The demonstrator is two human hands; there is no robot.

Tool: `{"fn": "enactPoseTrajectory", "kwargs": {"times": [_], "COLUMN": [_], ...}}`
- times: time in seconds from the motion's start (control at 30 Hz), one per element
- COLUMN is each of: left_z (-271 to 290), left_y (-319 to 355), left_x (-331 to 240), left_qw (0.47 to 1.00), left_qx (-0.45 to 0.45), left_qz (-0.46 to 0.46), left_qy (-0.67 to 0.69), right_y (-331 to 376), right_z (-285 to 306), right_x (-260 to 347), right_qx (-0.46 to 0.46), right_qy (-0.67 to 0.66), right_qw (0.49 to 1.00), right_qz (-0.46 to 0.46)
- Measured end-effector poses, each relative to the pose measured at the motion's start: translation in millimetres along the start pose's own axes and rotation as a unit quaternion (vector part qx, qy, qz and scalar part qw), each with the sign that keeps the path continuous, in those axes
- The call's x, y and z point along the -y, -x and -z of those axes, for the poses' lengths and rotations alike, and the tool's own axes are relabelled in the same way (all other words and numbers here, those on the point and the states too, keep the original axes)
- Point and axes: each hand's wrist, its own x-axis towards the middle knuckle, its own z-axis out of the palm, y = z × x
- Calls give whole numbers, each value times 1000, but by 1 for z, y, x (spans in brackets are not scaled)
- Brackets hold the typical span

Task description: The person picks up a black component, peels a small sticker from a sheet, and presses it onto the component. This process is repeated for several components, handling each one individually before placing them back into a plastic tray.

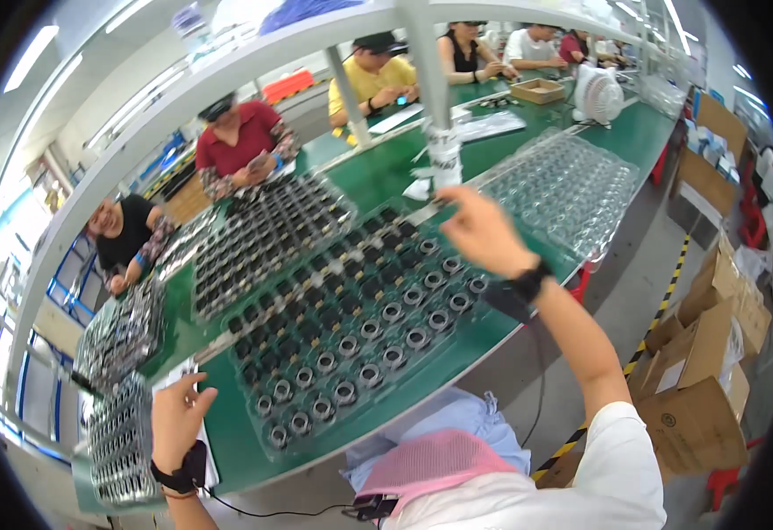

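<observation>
My left hand (179,420) is raised over the table's left end, thumb and fingers apart, with nothing visible in it. Below it lie a white sheet (208,455) and a clear tray of small dark parts (120,442). My right hand (488,234) reaches over the far right corner of the large clear plastic tray (258,437) in front of me. Its index finger stretches toward the white-wrapped post (444,159), and I see nothing held. In that tray stand rows of small black parts; the nearer rows have silver rings (393,356) on top.
The green table (457,353) runs away to the right. Beyond my tray is another full tray (267,234); to the right lie stacked clear trays (572,181). Several co-workers sit opposite. A white fan (596,95) stands far right, and cardboard boxes (695,397) are on the floor.
</observation>
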Motion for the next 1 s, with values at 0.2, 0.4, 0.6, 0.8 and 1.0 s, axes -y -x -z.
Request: {"fn": "enactPoseTrajectory", "kwargs": {"times": [0.2, 0.4, 0.6, 0.8, 1.0], "left_z": [-53, -97, -137, -183, -195], "left_y": [-71, -98, -120, -124, -138], "left_x": [-110, -141, -132, -104, -92], "left_qw": [917, 747, 682, 775, 809], "left_qx": [299, 529, 582, 241, 144], "left_qz": [-85, -89, -52, -46, -107], "left_qy": [249, 392, 440, 582, 559], "right_y": [-30, -30, -29, -43, -39], "right_z": [-107, -119, -123, -114, -135], "right_x": [-53, -62, -55, -4, 7], "right_qx": [156, 220, 208, 184, 420], "right_qy": [140, 239, 287, -49, -365], "right_qw": [978, 946, 932, 982, 830], "right_qz": [-19, -23, -74, -6, -28]}}
